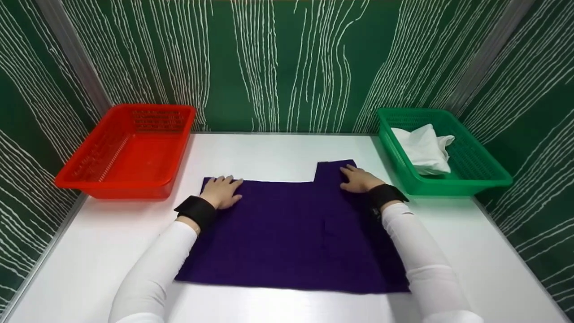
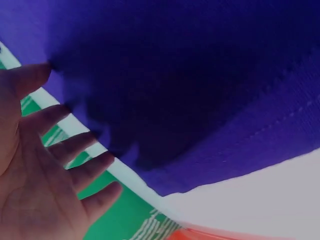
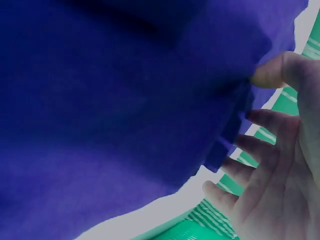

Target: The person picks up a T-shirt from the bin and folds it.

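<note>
A dark purple cloth (image 1: 269,233) lies spread on the white table, with a narrow tab standing out at its far right. My left hand (image 1: 220,192) rests on its far left corner with the fingers spread. In the left wrist view, those fingertips touch the cloth (image 2: 200,100) close to a stitched hem. My right hand (image 1: 358,179) lies on the tab, fingers pointing left and away. In the right wrist view, the right thumb and fingertips touch the cloth (image 3: 125,115) near its edge, where small folds show. Black bands circle both wrists.
A red basket (image 1: 179,148) stands at the back left. At the back right is a green basket (image 1: 466,181) holding a white cloth (image 1: 423,150). Green walls with white lines (image 1: 287,67) enclose the table (image 1: 278,307) at the back and sides.
</note>
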### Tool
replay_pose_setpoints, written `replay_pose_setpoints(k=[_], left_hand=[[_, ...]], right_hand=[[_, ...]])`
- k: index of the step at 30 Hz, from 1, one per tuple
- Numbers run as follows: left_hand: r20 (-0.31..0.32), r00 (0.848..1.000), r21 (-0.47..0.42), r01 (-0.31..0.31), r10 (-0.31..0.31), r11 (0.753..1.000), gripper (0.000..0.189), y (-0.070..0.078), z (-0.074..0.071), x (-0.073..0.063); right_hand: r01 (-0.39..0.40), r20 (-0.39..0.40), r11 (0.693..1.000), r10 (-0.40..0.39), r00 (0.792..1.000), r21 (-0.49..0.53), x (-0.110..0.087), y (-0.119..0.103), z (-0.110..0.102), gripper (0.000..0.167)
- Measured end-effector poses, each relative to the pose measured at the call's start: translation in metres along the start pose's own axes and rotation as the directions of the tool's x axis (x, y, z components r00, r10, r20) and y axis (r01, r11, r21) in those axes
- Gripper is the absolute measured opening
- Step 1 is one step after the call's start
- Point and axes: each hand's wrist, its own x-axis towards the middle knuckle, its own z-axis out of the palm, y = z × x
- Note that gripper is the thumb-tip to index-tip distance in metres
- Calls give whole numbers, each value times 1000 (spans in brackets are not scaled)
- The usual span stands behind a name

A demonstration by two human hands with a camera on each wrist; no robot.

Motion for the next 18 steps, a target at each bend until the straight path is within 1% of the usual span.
replay_pose_setpoints(k=[3,6,9,11,13,14,16,18], left_hand=[[-58,998,21,-1,2,1000,54,-3,3,4],[-136,991,54,-8,16,999,50,-6,6,4],[-218,975,81,-28,45,996,43,-8,6,5],[-265,962,93,-45,68,995,38,-10,7,5],[-294,952,87,-66,89,994,35,-13,6,5],[-304,947,87,-77,100,993,33,-15,6,5],[-309,945,77,-92,111,993,30,-18,5,6],[-306,946,58,-96,109,994,26,-21,3,6]], right_hand=[[-22,-23,999,22,999,27,7,3,1,76],[-37,-48,998,39,998,57,12,4,2,82],[-25,-97,998,31,995,56,12,5,4,87],[-5,-140,999,12,990,46,13,6,6,86],[19,-197,999,-10,980,44,14,6,7,80],[31,-223,998,-18,975,54,14,6,8,74],[58,-273,995,-32,961,85,16,7,9,58],[80,-326,990,-38,945,116,17,7,9,41]])
